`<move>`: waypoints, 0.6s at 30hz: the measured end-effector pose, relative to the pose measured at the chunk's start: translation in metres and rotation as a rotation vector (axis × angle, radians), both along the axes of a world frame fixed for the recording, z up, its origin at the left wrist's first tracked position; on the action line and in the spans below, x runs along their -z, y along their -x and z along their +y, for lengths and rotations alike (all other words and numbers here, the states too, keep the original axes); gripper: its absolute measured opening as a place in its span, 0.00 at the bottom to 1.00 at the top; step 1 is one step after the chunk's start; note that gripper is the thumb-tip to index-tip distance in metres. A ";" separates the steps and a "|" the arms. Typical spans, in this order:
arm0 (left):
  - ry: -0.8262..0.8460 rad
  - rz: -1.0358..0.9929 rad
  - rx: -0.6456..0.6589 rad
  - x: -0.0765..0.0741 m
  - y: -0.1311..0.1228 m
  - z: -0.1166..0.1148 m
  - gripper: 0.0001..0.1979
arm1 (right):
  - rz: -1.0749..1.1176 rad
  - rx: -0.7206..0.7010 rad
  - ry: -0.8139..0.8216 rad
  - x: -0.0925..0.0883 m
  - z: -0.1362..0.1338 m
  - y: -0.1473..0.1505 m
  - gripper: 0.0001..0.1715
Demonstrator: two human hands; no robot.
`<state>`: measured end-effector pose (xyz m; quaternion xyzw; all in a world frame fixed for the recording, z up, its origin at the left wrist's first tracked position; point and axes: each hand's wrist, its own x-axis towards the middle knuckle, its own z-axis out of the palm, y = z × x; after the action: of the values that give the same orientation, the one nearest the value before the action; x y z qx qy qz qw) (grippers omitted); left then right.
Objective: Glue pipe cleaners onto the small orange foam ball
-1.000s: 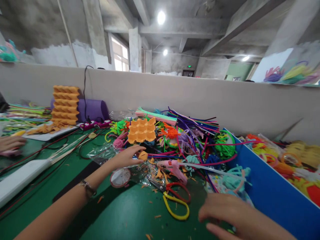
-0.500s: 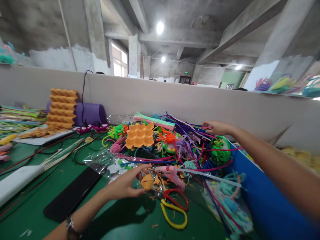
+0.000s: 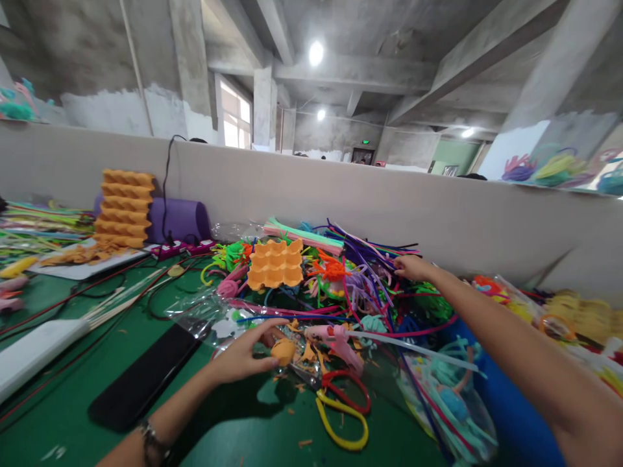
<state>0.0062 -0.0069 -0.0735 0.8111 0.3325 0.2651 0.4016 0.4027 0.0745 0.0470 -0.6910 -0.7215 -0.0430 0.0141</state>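
Fingers (image 3: pixel 267 327) of the left hand (image 3: pixel 243 353) pinch a small orange piece (image 3: pixel 283 352) low over the green desk (image 3: pixel 233 434), its longer side running left-right. The right hand (image 3: pixel 413 266) reaches into the pipe-cleaner pile (image 3: pixel 370 272), fingers closing on purple stems lying left-right; grip unclear.

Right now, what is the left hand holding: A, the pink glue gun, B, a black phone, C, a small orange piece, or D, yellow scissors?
C: the left hand pinches a small orange piece between thumb and fingers, while the scissors, glue gun and phone lie untouched on the table.
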 end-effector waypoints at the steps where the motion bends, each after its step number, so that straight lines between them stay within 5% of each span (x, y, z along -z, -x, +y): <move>1: 0.005 0.005 0.001 0.000 -0.001 0.000 0.31 | -0.009 0.023 0.029 0.001 0.001 0.001 0.17; 5: 0.007 0.018 0.057 0.000 -0.004 -0.004 0.32 | 0.010 0.096 0.024 -0.008 0.002 0.007 0.16; 13: 0.003 0.080 0.123 0.001 -0.008 -0.009 0.31 | 0.271 0.192 -0.204 -0.070 0.006 0.012 0.17; 18: -0.004 0.049 0.120 0.006 -0.008 -0.009 0.30 | 0.542 0.206 -0.285 -0.088 0.008 0.022 0.18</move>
<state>0.0143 -0.0161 -0.0795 0.8365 0.2924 0.2213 0.4071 0.3811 0.0820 0.1354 -0.7376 -0.6046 0.0409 0.2978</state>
